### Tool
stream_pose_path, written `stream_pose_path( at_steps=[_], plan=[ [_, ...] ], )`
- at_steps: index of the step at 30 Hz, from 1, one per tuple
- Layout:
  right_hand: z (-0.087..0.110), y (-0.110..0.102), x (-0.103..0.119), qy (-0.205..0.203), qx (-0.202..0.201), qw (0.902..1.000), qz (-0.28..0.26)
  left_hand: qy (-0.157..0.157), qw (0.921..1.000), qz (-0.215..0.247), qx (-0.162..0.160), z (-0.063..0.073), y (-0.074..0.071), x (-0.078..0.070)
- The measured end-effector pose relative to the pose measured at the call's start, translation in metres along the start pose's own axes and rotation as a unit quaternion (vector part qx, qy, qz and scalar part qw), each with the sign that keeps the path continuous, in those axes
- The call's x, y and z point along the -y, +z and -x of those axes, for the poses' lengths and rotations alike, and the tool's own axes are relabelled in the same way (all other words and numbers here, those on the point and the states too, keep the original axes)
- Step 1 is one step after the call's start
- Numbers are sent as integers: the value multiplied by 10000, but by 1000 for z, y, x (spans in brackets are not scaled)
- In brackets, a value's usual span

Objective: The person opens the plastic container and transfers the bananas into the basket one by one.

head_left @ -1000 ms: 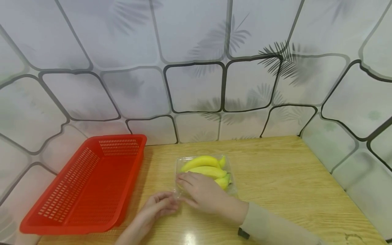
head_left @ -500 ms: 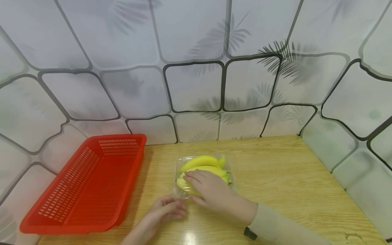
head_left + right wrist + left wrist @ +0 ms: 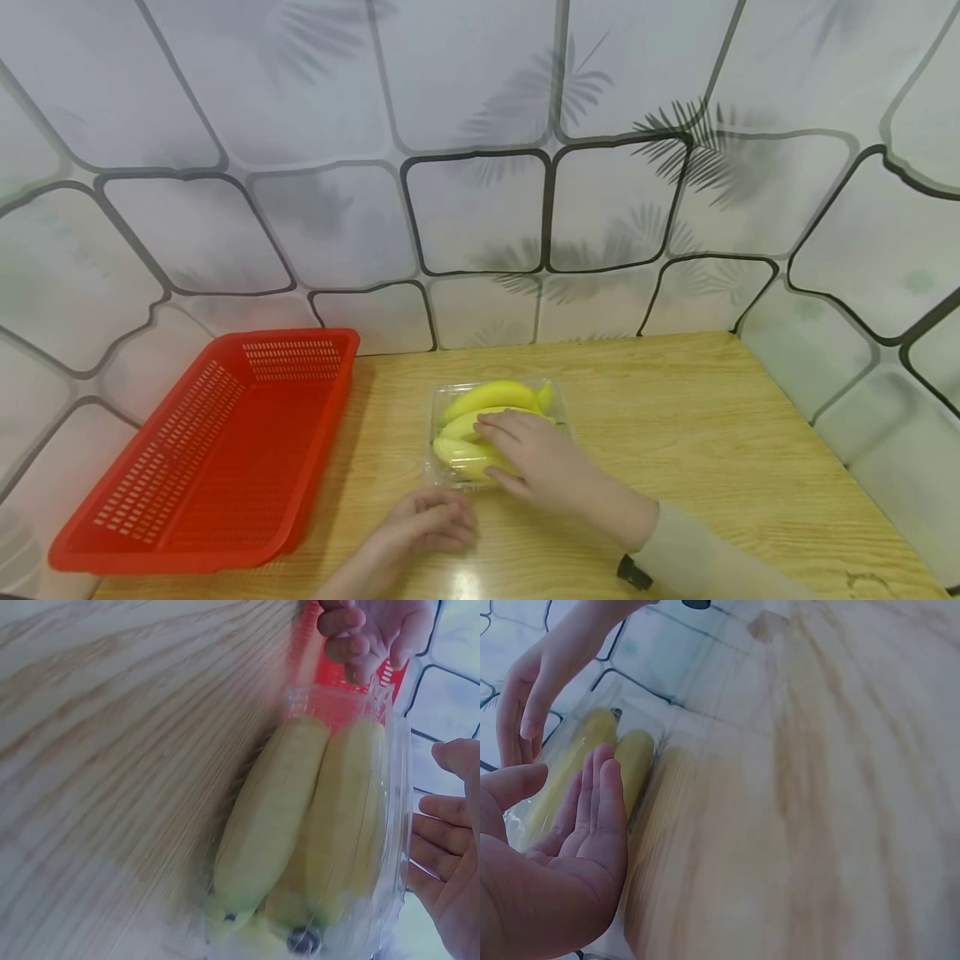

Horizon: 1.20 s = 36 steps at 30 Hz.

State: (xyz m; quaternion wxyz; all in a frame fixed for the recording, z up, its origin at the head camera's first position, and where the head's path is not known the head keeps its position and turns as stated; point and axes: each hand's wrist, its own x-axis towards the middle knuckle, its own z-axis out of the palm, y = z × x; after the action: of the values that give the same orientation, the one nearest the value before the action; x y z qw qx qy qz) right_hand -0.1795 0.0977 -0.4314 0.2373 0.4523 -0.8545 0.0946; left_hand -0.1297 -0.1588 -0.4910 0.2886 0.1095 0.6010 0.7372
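A clear plastic clamshell box [image 3: 437, 408] lies on the wooden table, with yellow bananas [image 3: 468, 458] inside it. My right hand [image 3: 543, 458] lies over the lid's right front part, fingers stretched and thumb apart, hiding some of the fruit. Just in front of the box's near edge is my left hand [image 3: 431, 523], fingers loosely bent and nothing held. The left wrist view shows the left fingers [image 3: 604, 787] nearly straight before the bananas. From the right wrist view, the lid looks down over the bananas [image 3: 270, 810], with the right fingers [image 3: 442, 832] beside it.
To the left stands a red perforated plastic basket [image 3: 232, 458], its inside bare. The wooden table [image 3: 675, 417] runs back to a wall [image 3: 480, 217] with a stone pattern and leaf prints. A black strap [image 3: 634, 572] sits at the right sleeve.
Both hands have shifted to the right. The right hand has slid across the lid, uncovering the front left bananas. The left hand has come away from the box's front left corner.
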Motion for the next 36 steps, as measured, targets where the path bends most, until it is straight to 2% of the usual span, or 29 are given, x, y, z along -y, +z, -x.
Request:
stream_pose_path(
  at_steps=[11,22,30,36],
  plan=[
    [13,-9,-10,320,152,9994,32,-64,9997,14,228,-8,11,4],
    [25,-15,-21,288,-140,9995,73,-73,9993,11,355,-17,24,6],
    [35,-18,-34,202,-488,9985,130,-150,9991,35,403,-27,39,4],
    [43,-22,-40,427,-501,9977,179,-212,9989,-13,424,-33,47,3]
  ],
)
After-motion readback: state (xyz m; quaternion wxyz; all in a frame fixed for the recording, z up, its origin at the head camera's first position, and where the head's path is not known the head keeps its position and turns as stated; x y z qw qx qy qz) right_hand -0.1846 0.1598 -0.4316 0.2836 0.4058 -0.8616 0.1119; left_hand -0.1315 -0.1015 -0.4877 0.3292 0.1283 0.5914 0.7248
